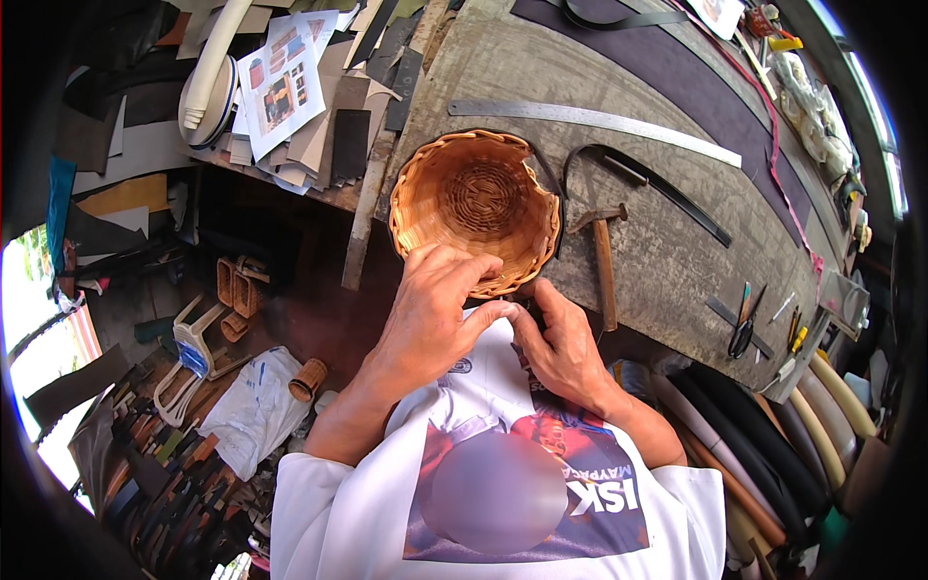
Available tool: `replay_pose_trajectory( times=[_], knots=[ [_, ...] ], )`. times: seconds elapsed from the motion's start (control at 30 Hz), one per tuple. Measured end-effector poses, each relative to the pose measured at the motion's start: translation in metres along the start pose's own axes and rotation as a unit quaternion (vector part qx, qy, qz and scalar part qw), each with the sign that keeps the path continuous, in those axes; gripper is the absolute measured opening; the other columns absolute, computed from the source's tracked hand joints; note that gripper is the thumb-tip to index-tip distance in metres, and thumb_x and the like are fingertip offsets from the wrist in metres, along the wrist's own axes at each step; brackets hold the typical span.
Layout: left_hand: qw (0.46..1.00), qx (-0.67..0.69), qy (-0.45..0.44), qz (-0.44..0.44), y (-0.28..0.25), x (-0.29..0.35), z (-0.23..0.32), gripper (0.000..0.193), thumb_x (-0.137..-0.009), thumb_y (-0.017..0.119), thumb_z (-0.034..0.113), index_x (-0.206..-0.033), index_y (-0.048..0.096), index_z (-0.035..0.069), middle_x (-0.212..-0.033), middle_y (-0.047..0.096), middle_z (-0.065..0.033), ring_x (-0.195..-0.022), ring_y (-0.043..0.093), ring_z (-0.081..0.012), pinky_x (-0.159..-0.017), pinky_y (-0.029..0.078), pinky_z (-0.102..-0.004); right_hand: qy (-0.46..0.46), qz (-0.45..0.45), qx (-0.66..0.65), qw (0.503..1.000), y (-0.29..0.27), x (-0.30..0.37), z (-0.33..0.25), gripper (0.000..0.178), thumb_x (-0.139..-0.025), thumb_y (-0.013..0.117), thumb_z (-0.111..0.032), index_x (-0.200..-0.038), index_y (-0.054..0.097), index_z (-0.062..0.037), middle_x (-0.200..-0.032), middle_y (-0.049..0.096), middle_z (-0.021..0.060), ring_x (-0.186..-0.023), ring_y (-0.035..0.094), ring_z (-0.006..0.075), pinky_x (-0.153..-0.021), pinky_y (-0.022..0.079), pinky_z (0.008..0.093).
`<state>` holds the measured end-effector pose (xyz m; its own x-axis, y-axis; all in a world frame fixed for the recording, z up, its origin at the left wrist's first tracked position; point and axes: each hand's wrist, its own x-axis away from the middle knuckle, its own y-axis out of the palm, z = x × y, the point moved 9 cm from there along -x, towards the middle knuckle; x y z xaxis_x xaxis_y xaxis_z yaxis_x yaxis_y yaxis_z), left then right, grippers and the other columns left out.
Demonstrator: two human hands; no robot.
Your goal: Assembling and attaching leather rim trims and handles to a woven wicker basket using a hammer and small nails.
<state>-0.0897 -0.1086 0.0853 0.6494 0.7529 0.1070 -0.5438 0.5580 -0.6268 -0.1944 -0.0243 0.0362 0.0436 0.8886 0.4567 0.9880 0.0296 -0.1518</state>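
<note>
Across the upper right of the frame spreads a scuffed grey worktable (pixel 696 280), and by its near edge, in the centre, the left hand (pixel 431 302) holds the rim of a round wicker basket (pixel 478 198), its fingertips inside and thumb outside. Beside it the right hand (pixel 563 340) is curled narrow just below the same rim, the two thumbs close together, though I cannot tell whether it grips anything. Farther out, right of centre, lie a wooden-handled hammer (pixel 604 266) and a black strap (pixel 681 198), with a steel ruler (pixel 599 123) above, scissors (pixel 741 338) at the right and printed sheets (pixel 288 87) at the upper left.
</note>
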Motion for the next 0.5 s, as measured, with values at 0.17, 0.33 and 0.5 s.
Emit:
replay_pose_trajectory(
  times=[0.17,0.33,0.5],
  knots=[
    [1.0,-0.004,-0.006,-0.008,0.006,0.002,-0.003,0.036,-0.076,0.078,0.011,-0.11,0.069,0.001,-0.108,0.069,-0.0121,-0.105,0.06,-0.0284,-0.096,0.041,-0.0391,0.005,0.033,0.045,0.998,-0.003,0.001,-0.004,0.014,-0.093,0.061,-0.007,-0.101,0.056,0.0034,-0.085,0.06,0.0241,-0.072,0.06,0.0405,-0.063,0.047,0.0442],
    [0.999,-0.003,0.032,0.03,0.001,0.001,0.0,0.033,-0.076,0.078,0.009,-0.107,0.07,0.0,-0.108,0.071,-0.0131,-0.102,0.063,-0.0292,-0.094,0.044,-0.0396,-0.018,0.073,0.021,0.997,-0.002,0.0,0.001,0.01,-0.093,0.062,-0.005,-0.096,0.057,0.0034,-0.08,0.06,0.0221,-0.066,0.06,0.0366,-0.058,0.046,0.0409],
    [0.998,0.028,0.026,0.048,-0.001,0.005,-0.007,0.028,-0.076,0.079,0.009,-0.101,0.071,-0.001,-0.099,0.072,-0.0125,-0.096,0.065,-0.0298,-0.089,0.047,-0.039,-0.034,0.106,0.032,0.993,-0.005,-0.001,-0.015,0.009,-0.092,0.064,-0.004,-0.093,0.059,0.0032,-0.075,0.059,0.0197,-0.06,0.059,0.031,-0.056,0.045,0.0381]
  ],
)
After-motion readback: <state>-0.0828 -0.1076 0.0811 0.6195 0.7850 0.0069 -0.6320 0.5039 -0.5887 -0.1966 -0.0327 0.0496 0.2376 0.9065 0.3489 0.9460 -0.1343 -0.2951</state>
